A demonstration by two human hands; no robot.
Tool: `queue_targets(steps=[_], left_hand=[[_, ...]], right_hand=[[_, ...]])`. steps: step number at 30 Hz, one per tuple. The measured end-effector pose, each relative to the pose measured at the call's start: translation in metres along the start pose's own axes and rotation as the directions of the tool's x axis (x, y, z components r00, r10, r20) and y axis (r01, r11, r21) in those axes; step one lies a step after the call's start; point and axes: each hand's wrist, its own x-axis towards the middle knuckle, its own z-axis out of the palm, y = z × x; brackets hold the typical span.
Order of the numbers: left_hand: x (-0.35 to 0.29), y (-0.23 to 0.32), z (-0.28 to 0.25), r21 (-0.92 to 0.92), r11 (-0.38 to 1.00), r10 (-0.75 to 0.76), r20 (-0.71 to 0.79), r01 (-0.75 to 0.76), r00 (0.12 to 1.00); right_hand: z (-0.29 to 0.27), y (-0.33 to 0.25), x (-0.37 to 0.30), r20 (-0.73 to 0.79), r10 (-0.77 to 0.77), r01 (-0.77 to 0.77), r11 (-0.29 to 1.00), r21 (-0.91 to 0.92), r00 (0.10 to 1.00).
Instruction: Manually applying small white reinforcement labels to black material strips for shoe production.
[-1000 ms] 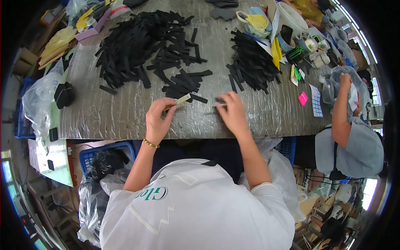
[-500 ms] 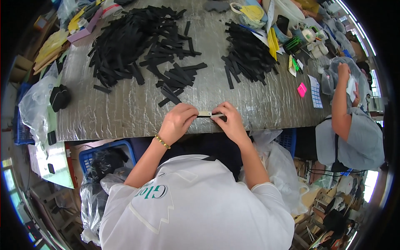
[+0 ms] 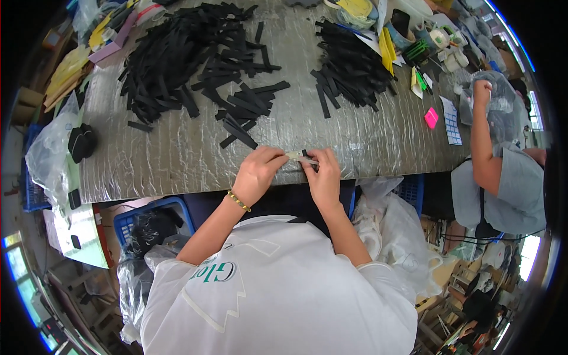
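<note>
At the lower middle of the frame, both hands met at the near edge of the table (image 3: 177,171). The left hand (image 3: 258,173) and the right hand (image 3: 324,176) were closed together on one small strip (image 3: 297,156), pale with a black end, which they held between the fingertips just above the table edge. What exactly the fingers did to it was too small to tell.

As a judgement, the work was somewhere in the middle. Just beyond the hands, a small loose group of black strips (image 3: 242,109) lay spread on the table. Further, at the upper left, a large heap of black strips (image 3: 177,53) was piled in disorder, and at the upper middle a smaller heap (image 3: 349,65) lay more in one direction. Which heap was finished and which was waiting, I cannot tell.

About containers: under the table at the lower left stood a blue crate (image 3: 133,216) with a dark bag or material in it. At the left edge a clear plastic bag (image 3: 44,163) hung, with content I cannot make out. At the lower right, more clear bags (image 3: 390,231) were beside the person's body. At the right edge another person (image 3: 503,177) sat at the table with a raised arm.
</note>
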Motion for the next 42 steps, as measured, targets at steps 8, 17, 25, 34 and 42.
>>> queue_targets(steps=[8, 17, 25, 34, 42], left_hand=[[0.007, 0.004, 0.004, -0.002, 1.0, 0.014, 0.012, -0.014, 1.0], [0.011, 0.005, 0.003, 0.039, 0.999, 0.034, 0.019, -0.034, 0.999], [0.013, 0.006, 0.003, 0.081, 0.996, 0.036, 0.027, -0.038, 0.999], [0.013, 0.004, 0.003, 0.094, 0.995, 0.023, 0.051, -0.027, 0.998], [0.011, 0.004, 0.004, 0.07, 0.997, -0.011, 0.05, 0.007, 0.999]], right_hand=[[0.001, 0.001, -0.002, 0.018, 0.066, -0.067, 0.996, 0.055, 0.998], [-0.026, 0.005, 0.023, -0.078, -0.039, 0.054, 0.978, 0.204, 0.996], [-0.026, 0.006, 0.018, 0.247, 0.17, -0.261, 0.876, 0.406, 0.954], [-0.023, 0.005, 0.022, 0.221, 0.154, -0.223, 0.916, 0.335, 0.963], [-0.017, 0.009, 0.018, 0.158, 0.106, -0.156, 0.925, 0.346, 0.982]])
